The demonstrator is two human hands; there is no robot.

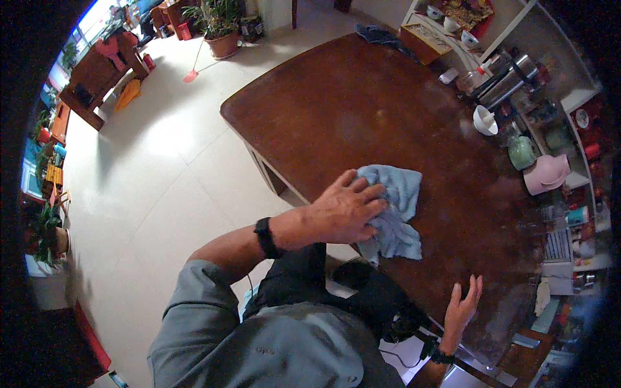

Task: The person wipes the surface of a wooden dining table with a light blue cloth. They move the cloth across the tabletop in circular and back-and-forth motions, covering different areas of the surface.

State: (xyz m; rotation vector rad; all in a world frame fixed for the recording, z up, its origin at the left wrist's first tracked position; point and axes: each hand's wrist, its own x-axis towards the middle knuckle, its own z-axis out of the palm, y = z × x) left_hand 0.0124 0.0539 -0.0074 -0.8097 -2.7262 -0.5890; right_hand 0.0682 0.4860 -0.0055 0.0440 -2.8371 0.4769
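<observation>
My left hand, with a black band at its wrist, lies palm down on a crumpled light blue cloth. Its fingers are bent over the cloth's left part, and the cloth rests on the near left edge of a dark brown wooden table. Toward the lower right, my right hand is held over the table's near side, fingers apart and holding nothing. Its wrist has a dark band too. Whether it touches the tabletop cannot be told.
Along the table's right side stand a white bowl, a green jar, a pink pitcher and a steel flask. A dark cloth lies at the far edge. Beyond are a potted plant and a wooden bench.
</observation>
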